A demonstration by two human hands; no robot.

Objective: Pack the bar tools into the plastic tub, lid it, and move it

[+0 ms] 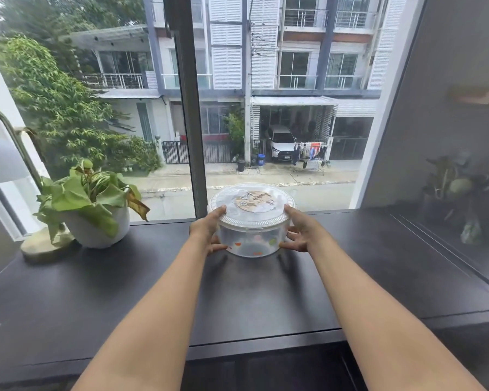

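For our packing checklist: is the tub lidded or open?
Lidded: the lid sits flat on the tub, held between both hands.

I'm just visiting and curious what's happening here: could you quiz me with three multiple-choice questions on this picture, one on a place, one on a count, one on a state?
1. Where does the potted plant stand relative to the tub?
A. To its left
B. To its right
C. On top of it

2. How many hands touch the tub?
A. None
B. One
C. Two

3. What state is the tub in?
A. Open, lid beside it
B. Closed with its lid
C. Tipped on its side

Answers:
1. A, the plant sits left of it on the dark counter.
2. C, the left hand and right hand press opposite sides.
3. B, the clear lid sits flat on the rim.
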